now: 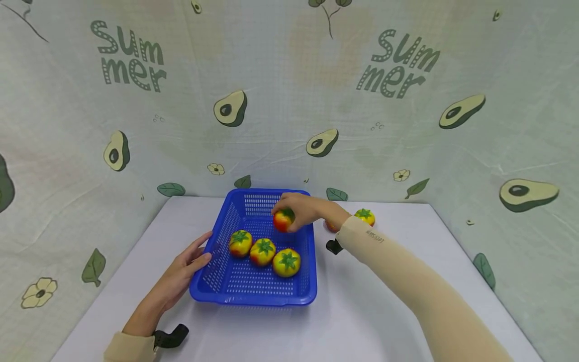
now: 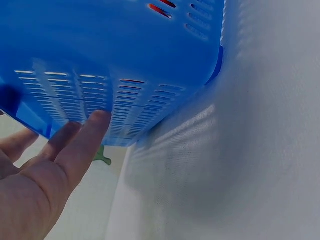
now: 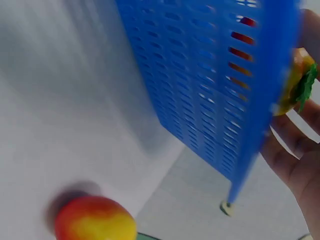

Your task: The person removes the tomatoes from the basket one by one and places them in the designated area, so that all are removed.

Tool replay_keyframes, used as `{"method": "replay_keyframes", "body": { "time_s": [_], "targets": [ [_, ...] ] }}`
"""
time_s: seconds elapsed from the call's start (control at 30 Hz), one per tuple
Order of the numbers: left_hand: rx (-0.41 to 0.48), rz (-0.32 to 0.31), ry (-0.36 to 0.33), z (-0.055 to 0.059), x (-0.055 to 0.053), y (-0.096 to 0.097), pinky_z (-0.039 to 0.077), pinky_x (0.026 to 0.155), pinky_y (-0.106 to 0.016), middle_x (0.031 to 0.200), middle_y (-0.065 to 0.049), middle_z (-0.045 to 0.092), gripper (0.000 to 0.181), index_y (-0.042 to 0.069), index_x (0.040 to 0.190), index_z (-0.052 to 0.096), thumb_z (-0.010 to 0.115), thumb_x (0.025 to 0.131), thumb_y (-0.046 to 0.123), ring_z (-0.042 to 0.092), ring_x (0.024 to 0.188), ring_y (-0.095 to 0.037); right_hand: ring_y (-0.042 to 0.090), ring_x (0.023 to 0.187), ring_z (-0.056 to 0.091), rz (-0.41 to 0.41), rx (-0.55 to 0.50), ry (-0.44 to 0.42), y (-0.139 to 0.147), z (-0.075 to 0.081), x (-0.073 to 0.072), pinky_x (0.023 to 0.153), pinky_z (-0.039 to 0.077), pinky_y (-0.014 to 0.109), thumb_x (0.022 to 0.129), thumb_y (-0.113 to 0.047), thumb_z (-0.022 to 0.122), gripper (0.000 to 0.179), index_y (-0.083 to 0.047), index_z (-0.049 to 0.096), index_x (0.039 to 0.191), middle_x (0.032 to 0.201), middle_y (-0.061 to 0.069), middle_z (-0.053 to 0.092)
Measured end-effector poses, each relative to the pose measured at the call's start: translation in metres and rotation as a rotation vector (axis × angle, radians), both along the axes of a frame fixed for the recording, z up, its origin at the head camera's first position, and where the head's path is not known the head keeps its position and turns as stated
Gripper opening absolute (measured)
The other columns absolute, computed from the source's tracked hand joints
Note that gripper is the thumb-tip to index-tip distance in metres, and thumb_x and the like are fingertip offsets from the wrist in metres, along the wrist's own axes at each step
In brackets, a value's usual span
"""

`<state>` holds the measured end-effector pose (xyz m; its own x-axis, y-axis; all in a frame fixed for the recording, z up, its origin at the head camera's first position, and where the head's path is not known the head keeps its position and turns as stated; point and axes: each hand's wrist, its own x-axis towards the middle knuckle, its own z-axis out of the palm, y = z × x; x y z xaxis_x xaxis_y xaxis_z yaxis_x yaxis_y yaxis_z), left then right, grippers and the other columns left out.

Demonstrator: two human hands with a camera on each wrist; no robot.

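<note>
My right hand (image 1: 300,207) holds a red-and-yellow tomato (image 1: 283,221) with a green leafy top, over the back right part of a blue plastic basket (image 1: 253,299). In the right wrist view the tomato (image 3: 289,90) shows beside the basket's slotted wall (image 3: 195,85), with fingers around it. Inside the basket three tomatoes (image 1: 262,252) sit in a row, green tops up. My left hand (image 1: 181,274) is at the basket's left side, fingers extended. Its fingertips (image 2: 100,116) rest against the slotted outer wall (image 2: 125,100) in the left wrist view.
Right of the basket, a yellow tomato (image 1: 365,216) lies on the white table (image 1: 362,301), and a reddish one (image 1: 331,227) is partly hidden by my right wrist. A patterned cloth (image 1: 280,75) hangs behind and along both sides of the table.
</note>
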<state>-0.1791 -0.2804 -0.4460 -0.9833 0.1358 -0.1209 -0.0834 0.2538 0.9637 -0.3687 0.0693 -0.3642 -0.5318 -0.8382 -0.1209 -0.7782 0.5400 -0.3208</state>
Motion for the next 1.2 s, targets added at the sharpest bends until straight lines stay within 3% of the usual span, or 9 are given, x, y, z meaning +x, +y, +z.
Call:
{"method": "replay_keyframes", "body": {
  "time_s": [0.3,0.6,0.83,1.2],
  "targets": [
    [-0.015,-0.008,0.013,0.002,0.003,0.001,0.051,0.111,-0.053,0.166,-0.027,0.033,0.07,0.03,0.172,0.019,0.054,0.112,0.036,0.045,0.145,-0.047,0.028,0.136,0.051,-0.074,-0.057,0.0,0.035,0.035,0.007,0.114,0.05,0.048,0.089,-0.02,0.084,0.063,-0.018,0.063,0.149,0.148,0.008,0.053],
    [-0.006,-0.012,0.012,0.002,0.004,0.0,0.055,0.107,-0.046,0.164,-0.026,0.036,0.071,0.029,0.172,0.018,0.055,0.112,0.036,0.048,0.142,-0.043,0.029,0.13,0.055,-0.136,-0.081,0.045,0.09,0.055,0.015,0.111,0.051,0.052,0.086,-0.016,0.087,0.064,-0.016,0.065,0.146,0.141,0.009,0.058],
    [-0.016,-0.002,0.015,0.0,0.003,-0.001,0.056,0.106,-0.044,0.162,-0.025,0.039,0.07,0.03,0.171,0.021,0.056,0.111,0.037,0.051,0.138,-0.042,0.029,0.126,0.056,-0.227,-0.084,0.046,0.141,0.055,0.017,0.106,0.054,0.055,0.085,-0.012,0.087,0.058,-0.017,0.066,0.14,0.137,0.006,0.061],
    [-0.017,0.001,0.01,-0.002,0.002,-0.002,0.053,0.109,-0.051,0.164,-0.025,0.036,0.07,0.031,0.171,0.021,0.056,0.111,0.038,0.049,0.14,-0.044,0.032,0.119,0.058,-0.377,-0.066,0.071,0.213,0.043,0.017,0.099,0.057,0.056,0.084,-0.011,0.087,0.052,-0.015,0.07,0.133,0.13,0.011,0.061]
  ]
}}
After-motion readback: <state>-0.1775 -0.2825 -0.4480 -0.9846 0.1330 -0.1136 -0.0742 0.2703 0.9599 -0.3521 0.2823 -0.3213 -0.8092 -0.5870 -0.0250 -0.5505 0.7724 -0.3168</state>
